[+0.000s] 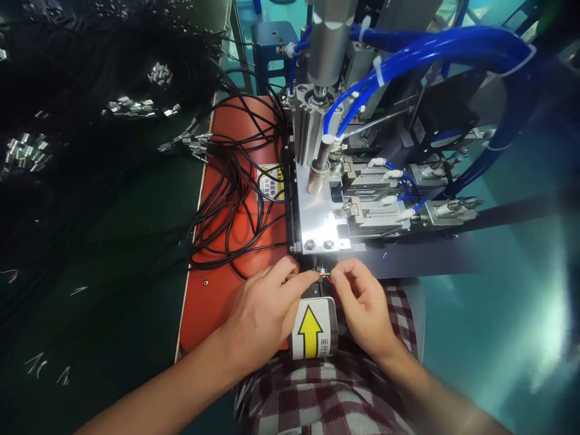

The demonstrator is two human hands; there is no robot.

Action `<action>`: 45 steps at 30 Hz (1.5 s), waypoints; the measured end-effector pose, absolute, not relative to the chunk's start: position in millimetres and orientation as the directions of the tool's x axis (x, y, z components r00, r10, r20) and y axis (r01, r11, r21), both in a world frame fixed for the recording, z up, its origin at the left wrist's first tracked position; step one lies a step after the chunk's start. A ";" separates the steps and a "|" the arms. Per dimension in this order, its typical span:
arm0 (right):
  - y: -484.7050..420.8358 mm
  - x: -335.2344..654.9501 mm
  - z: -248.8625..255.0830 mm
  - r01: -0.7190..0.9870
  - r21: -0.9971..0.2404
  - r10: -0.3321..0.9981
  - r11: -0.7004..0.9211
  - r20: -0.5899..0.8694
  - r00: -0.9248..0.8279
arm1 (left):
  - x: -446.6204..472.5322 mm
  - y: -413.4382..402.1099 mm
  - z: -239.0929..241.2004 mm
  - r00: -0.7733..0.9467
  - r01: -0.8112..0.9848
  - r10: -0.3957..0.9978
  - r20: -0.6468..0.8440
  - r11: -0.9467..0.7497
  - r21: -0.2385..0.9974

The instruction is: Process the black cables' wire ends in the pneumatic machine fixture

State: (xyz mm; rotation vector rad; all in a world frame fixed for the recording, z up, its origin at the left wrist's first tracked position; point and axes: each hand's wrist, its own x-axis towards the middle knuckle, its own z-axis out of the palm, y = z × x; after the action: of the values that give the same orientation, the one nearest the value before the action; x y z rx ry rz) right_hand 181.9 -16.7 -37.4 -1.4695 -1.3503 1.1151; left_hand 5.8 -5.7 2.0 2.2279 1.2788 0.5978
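My left hand (265, 311) pinches the end of a thin black cable (317, 275) at the front edge of a metal machine fixture (317, 223). My right hand (362, 305) pinches the small coloured wires (327, 277) that stick out of that cable end, red and green showing between the fingertips. Both hands meet just above a label with a yellow arrow (312, 329) that points toward the machine. The cable's end sits right in front of the fixture's slot; whether it is inside is hidden by my fingers.
A tangle of black cables (235, 193) lies on an orange mat (212, 296) to the left. Metal connector ends (194, 142) lie on the dark green table. Blue air hoses (430, 51) and a silver cylinder (324, 42) rise over the machine. A checked cloth (326, 393) covers my lap.
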 end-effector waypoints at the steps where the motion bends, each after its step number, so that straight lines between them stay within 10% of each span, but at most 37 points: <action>1: -17.3 182.5 -36.6 0.273 -0.962 0.999 -0.016 -0.005 0.041 | 6.4 -6.7 4.3 0.454 0.651 0.883 0.121 -0.421 0.632; 8: -20.2 191.4 3.1 0.168 -0.984 0.958 0.062 0.012 -0.286 | 13.1 -11.4 32.7 0.400 0.437 0.885 -0.239 0.045 0.898; 14: -24.5 187.8 22.7 0.298 -0.943 0.956 0.147 0.059 -0.286 | 18.6 -9.8 41.3 0.372 0.134 0.791 -0.485 0.472 0.872; 21: -31.3 175.0 18.5 0.117 -0.977 0.969 -0.178 -0.195 -0.150 | 18.8 -14.3 37.6 0.323 -0.077 0.807 -0.495 0.543 0.836; 45: -27.9 171.5 23.0 0.030 -0.979 0.974 -0.203 -0.205 -0.091 | 24.1 -20.3 35.1 0.284 -0.038 0.828 -0.484 0.514 0.857</action>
State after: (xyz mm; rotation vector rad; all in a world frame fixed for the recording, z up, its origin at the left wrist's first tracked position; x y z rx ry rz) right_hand 171.5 -27.9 23.0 -1.3296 -1.1896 1.4222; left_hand 24.1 -20.3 35.1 0.8567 1.1412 0.6848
